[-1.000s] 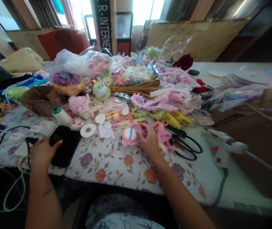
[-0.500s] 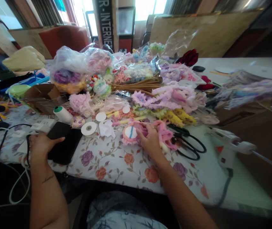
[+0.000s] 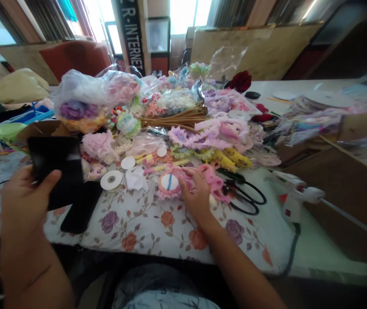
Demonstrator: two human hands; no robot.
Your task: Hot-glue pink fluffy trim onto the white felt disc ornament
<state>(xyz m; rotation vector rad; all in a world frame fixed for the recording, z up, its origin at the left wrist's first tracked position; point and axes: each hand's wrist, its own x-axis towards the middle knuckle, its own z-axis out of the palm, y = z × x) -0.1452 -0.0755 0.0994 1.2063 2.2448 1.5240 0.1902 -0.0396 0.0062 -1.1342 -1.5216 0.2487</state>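
A black phone [image 3: 59, 161] is held upright in my left hand [image 3: 29, 195], the thumb across its face. Below it on the flowered cloth lies a second dark flat device [image 3: 82, 210]. My right hand [image 3: 196, 191] rests on a pink fabric piece [image 3: 215, 180], fingers curled over it. Beside those fingers is a round white disc with a blue stripe [image 3: 169, 182] inside a pink frilled edge. Black-handled scissors [image 3: 246, 197] lie just right of the pink piece. A ribbon spool [image 3: 111, 180] and a crumpled white scrap [image 3: 136, 179] sit left of it.
A pile of purple frilled crafts [image 3: 215, 133], plastic bags [image 3: 83, 94] and brown stems [image 3: 177, 118] spans the table's middle. A white glue gun [image 3: 295, 193] with its cable stands at the right, near a cardboard box [image 3: 347, 189].
My left hand has lifted the phone off the other dark device and tilted it up. My right hand stays on the pink piece. The view has shifted slightly.
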